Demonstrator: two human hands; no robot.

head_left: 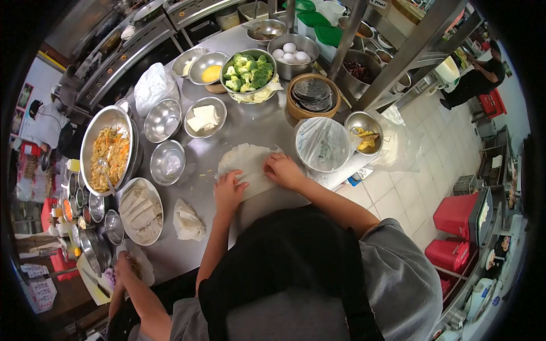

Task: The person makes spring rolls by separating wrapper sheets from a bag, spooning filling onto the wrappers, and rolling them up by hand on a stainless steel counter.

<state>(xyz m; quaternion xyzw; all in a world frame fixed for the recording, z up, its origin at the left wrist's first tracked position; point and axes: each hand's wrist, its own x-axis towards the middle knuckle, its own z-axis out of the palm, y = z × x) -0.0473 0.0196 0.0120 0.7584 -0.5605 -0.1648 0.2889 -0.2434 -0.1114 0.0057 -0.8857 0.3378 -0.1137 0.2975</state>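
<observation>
A thin, pale round wrapper sheet point(247, 160) lies on the steel table in front of me, its near edge close to my apron. My left hand point(229, 192) holds the sheet's left edge, with bent fingers and the thumb resting over it. At the right edge, my right hand point(284, 170) has curled fingers pressed on the sheet. Whatever lies under my fingers is hidden. Left of my left arm is a crumpled stack of similar wrappers point(188, 220). An oval dish point(157, 232) beyond it holds several pale finished rolls point(139, 209).
A large bowl of shredded vegetable filling point(110, 153) stands left. Behind are bowls of broccoli point(249, 71), eggs point(292, 54) and white blocks point(203, 118). A bamboo steamer point(313, 96) and plastic-covered tub point(323, 145) stand right. A co-worker's hand point(126, 267) handles another wrapper, lower left.
</observation>
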